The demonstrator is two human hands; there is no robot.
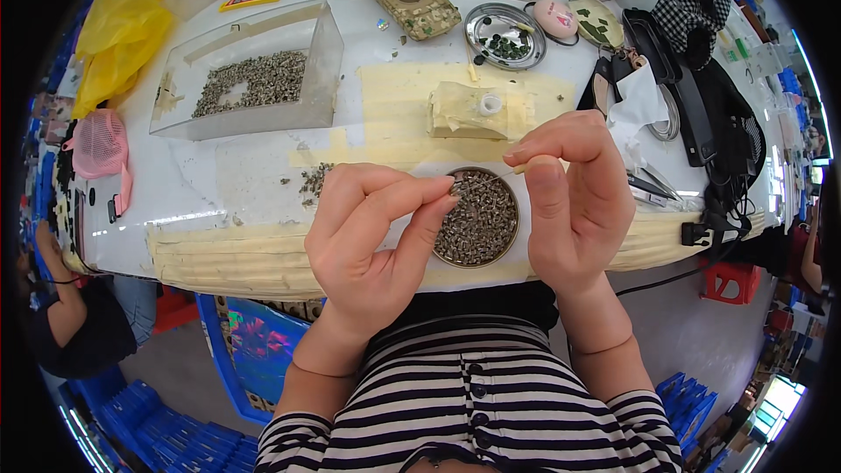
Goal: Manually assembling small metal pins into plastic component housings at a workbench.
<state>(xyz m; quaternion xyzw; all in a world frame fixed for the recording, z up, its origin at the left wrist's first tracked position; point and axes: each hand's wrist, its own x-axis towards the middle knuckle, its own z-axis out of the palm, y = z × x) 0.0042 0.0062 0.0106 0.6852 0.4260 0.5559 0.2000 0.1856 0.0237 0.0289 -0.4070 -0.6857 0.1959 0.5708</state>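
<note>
My left hand (372,236) pinches a tiny metallic piece (456,187) between thumb and fingertips; its exact shape is too small to tell. Opposite it, my right hand (578,206) closes thumb and forefinger on the pale yellow end of a thin needle-like rod (498,178). The rod points left toward the piece; whether they touch I cannot make out. Both hands hover over a round dish (478,264) filled with small grey metal parts (477,226). Beyond the dish, a tape-covered block (455,119) carries a white ring (491,104).
A clear box (247,129) of similar metal parts stands at the left, with loose parts (315,180) near it. Behind lie a camouflage-patterned casing (429,13) and a metal plate (470,28) with dark green bits. Tweezers (657,182) rest at the right. Tape pads the table's front edge (228,258).
</note>
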